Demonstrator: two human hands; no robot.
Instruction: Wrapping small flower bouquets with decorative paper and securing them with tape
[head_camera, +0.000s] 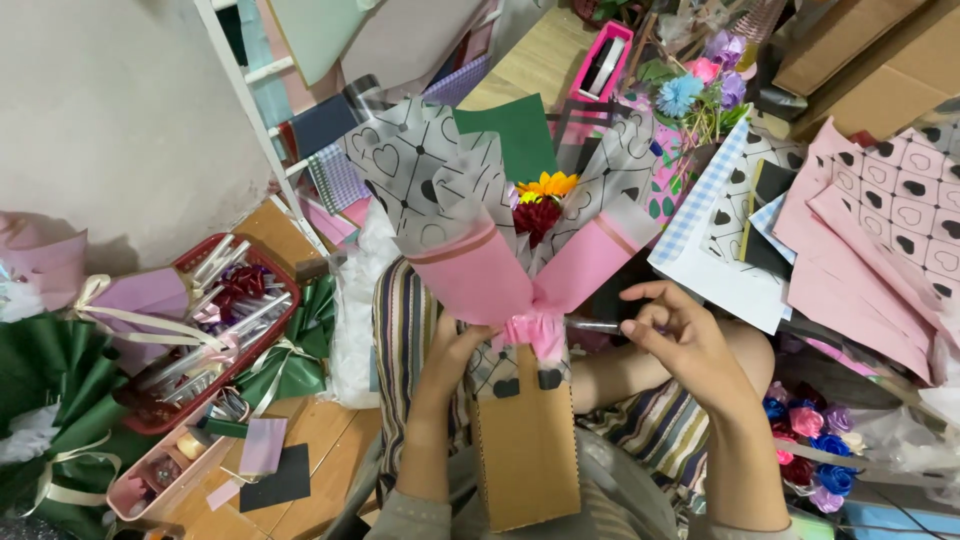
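A bouquet (500, 250) stands upright in the middle, wrapped in pink paper and translucent heart-printed paper, with a yellow sunflower (548, 184) and a dark red flower (537, 214) inside. A pink ribbon (530, 330) is tied at its neck. Its base sits in a brown cardboard holder (525, 450) on my lap. My left hand (452, 352) grips the bouquet's neck from the left. My right hand (678, 330) is to the right of the neck, pinching a thin clear strip (592, 325) that leads to the ribbon.
Pink heart-printed paper sheets (880, 230) lie at right, with paper roses (810, 440) below them. A red basket (215, 330) of ribbons sits at left beside green wrapping (50, 380). A white rack (265, 110) stands behind, and small artificial flowers (700, 85) at top.
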